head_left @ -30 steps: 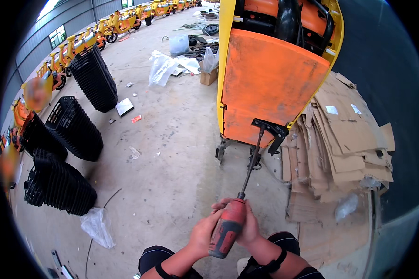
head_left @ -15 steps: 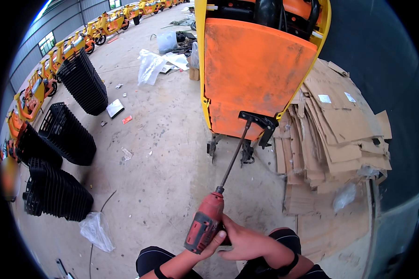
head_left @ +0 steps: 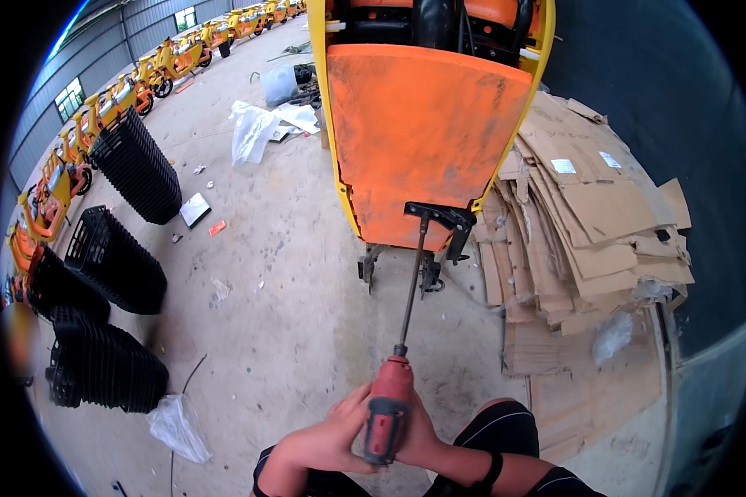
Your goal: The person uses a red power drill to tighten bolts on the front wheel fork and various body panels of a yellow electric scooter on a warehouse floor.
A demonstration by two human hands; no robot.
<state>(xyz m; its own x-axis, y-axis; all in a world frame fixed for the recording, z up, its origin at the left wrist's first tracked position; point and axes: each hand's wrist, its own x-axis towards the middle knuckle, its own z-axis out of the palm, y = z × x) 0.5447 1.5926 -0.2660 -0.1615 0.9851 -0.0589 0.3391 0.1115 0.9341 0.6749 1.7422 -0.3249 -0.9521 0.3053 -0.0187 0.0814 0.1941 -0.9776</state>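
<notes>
A red and black cordless driver [head_left: 389, 406] with a long thin bit [head_left: 412, 286] points away from me. My right hand [head_left: 419, 432] grips it from the right, its fingers partly hidden behind the body. My left hand [head_left: 340, 432] closes against the driver's left side, fingertips also out of sight. At its far end the bit meets a black metal bracket [head_left: 439, 215] lying across the lower part of an orange panel [head_left: 423, 132]. That panel is framed by the yellow body [head_left: 326, 124] of an upended vehicle, seemingly a scooter.
Stacks of black baskets [head_left: 116, 261] stand at the left, with a plastic bag [head_left: 178, 427] by them. Flattened cardboard [head_left: 597, 215] is piled at the right. Yellow scooters [head_left: 174, 60] line the far left wall. White plastic sheeting [head_left: 253, 131] litters the floor.
The driver has swung toward upright and to the right in view, its bit still at the bracket. My left hand has shifted up along its left side. The vehicle appears farther left.
</notes>
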